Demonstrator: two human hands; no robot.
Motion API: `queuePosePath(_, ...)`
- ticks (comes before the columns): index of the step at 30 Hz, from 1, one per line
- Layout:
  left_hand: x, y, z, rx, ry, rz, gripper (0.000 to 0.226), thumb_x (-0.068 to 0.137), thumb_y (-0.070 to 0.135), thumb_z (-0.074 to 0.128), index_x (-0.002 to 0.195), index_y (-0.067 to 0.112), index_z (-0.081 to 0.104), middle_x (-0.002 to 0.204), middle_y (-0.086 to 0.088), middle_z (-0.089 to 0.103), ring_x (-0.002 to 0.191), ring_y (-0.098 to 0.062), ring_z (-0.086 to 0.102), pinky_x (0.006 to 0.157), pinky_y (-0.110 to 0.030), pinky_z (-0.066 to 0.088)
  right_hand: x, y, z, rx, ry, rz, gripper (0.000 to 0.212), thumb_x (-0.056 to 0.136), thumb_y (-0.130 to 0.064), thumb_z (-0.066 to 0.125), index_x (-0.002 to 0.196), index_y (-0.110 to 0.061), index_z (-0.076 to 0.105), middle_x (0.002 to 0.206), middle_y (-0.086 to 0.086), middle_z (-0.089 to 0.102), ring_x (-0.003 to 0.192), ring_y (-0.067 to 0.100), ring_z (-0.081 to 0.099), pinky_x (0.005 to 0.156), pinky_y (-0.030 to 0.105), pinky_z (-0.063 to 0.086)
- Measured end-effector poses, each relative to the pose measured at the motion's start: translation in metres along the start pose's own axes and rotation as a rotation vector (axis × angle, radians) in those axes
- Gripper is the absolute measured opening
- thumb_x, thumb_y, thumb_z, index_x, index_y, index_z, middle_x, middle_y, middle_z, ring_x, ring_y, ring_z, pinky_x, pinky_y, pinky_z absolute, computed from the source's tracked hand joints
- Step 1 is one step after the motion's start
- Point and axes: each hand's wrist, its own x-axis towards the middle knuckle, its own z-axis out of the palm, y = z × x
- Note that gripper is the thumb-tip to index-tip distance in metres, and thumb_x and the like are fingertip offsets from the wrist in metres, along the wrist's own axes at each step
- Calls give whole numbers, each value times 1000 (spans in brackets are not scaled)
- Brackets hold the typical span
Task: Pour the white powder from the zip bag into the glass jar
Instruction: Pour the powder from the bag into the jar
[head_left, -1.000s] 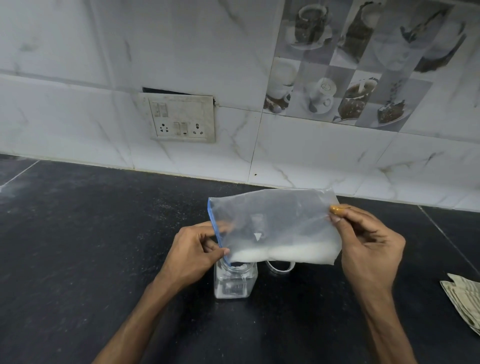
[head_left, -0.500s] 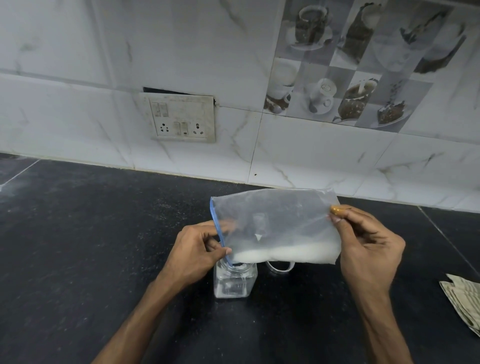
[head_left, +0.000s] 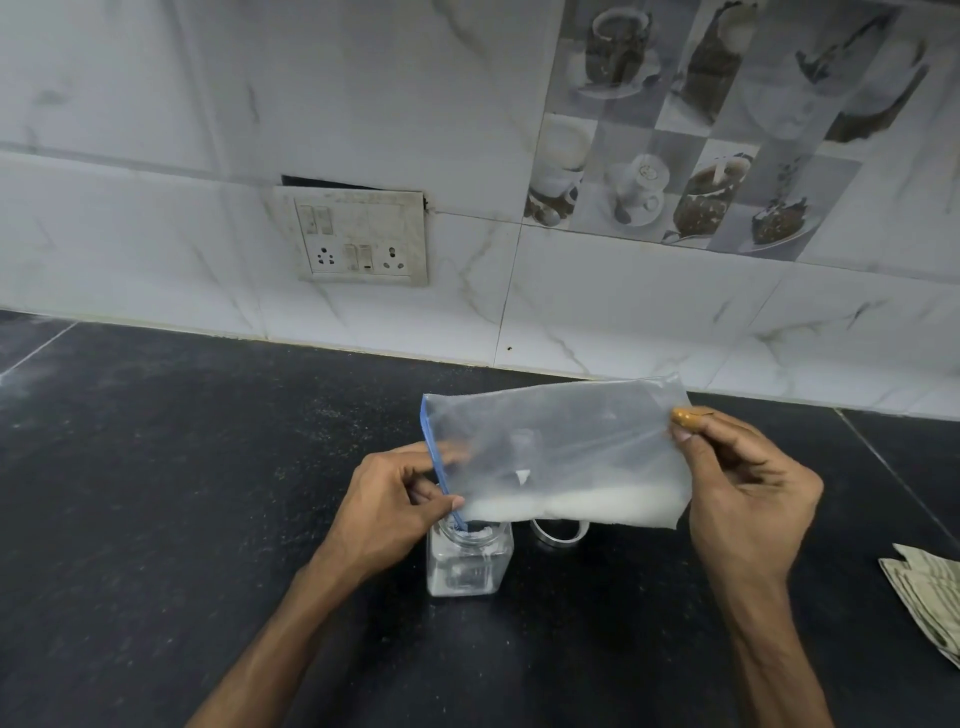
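1. Head view. You hold the bag (head_left: 561, 447) on its side over the desk (head_left: 156, 493), with the blue zip (head_left: 434, 452) running down the left edge so the mouth faces the jar (head_left: 467, 564).
2. Left hand (head_left: 387, 499): fingers (head_left: 441, 501) pinched on the zip edge near its lower corner. That corner dips into the jar mouth. Judgement: you are using it as a spout and steadying it there.
3. Right hand (head_left: 748, 493): fingers (head_left: 691, 431) pinched on the upper corner of the sealed end, which sits slightly higher than the zip end. Judgement: the lift is meant to feed the powder leftward.
4. Powder (head_left: 597, 506): most lies as a band along the bag's lower fold, from the jar across to the right end. A little shows white at the jar neck and low in the jar. Judgement: the pour is at an early stage.
5. The jar stands upright on the desk, directly under the left hand, with neither hand on it. Risk: a nudge from the bag could shift it.
6. A clear ring (head_left: 558, 532), possibly the lid, lies just behind and right of the jar, partly hidden by the bag.
7. Also seen: a folded cloth (head_left: 930, 592) at the far right and a socket plate (head_left: 363, 236) on the tiled wall.
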Motion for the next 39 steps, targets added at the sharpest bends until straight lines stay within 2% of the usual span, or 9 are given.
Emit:
queuePosePath(5, 1, 2, 0, -5, -6, 10, 67, 73, -2, 86, 96, 60, 71, 87, 29, 75, 58, 0, 70, 62, -13, 56, 1, 1, 0, 12, 3, 0, 30, 82, 7, 74, 102, -15, 72, 92, -24, 75, 90, 1, 71, 84, 14, 55)
queuePosePath(11, 1, 5, 0, -10, -5, 16, 72, 73, -3, 85, 94, 64, 69, 87, 34, 73, 56, 1, 68, 61, -11, 55, 3, -1, -2, 15, 12, 11, 31, 82, 7, 74, 99, -19, 73, 91, -23, 75, 89, 1, 71, 83, 14, 55)
queuePosePath(13, 0, 5, 0, 0, -11, 16, 72, 73, -3, 85, 95, 63, 69, 87, 35, 73, 57, -1, 69, 61, -12, 56, 3, 0, -1, 29, 20, 16, 30, 82, 8, 74, 102, -14, 73, 90, -23, 75, 89, 1, 71, 83, 15, 55)
queuePosePath(16, 0, 4, 0, 0, -7, 16, 70, 73, -2, 85, 95, 63, 69, 82, 32, 74, 57, -1, 70, 61, -12, 56, 2, 0, 0, 17, 18, 17, 30, 82, 7, 74, 102, -15, 73, 91, -23, 75, 90, 2, 71, 84, 15, 56)
queuePosePath(22, 1, 3, 0, 11, -5, 16, 71, 73, -1, 86, 97, 64, 68, 85, 31, 74, 57, -1, 71, 61, -13, 56, -1, 0, -2, 10, 14, 9, 32, 82, 5, 74, 98, -22, 73, 92, -23, 75, 90, 2, 72, 84, 15, 56)
queuePosePath(26, 0, 2, 0, 9, -3, 11, 71, 73, -1, 85, 96, 64, 68, 82, 25, 76, 58, -2, 72, 62, -14, 57, 0, 0, -2, 11, 12, 7, 32, 82, 5, 75, 98, -22, 72, 92, -23, 75, 90, 2, 72, 84, 15, 56)
queuePosePath(35, 2, 3, 2, -25, -6, 8, 69, 73, -4, 85, 96, 59, 71, 88, 32, 74, 56, 0, 69, 61, -12, 56, 2, 1, -1, 13, 16, 27, 30, 82, 6, 74, 99, -18, 73, 91, -22, 75, 90, 2, 71, 84, 16, 56)
queuePosePath(39, 2, 3, 1, -35, -4, 13, 70, 73, -5, 84, 97, 60, 71, 86, 30, 75, 56, 1, 69, 61, -13, 56, 1, 1, -1, 2, 15, 20, 32, 81, 6, 75, 95, -23, 73, 92, -22, 75, 90, 3, 72, 84, 16, 56)
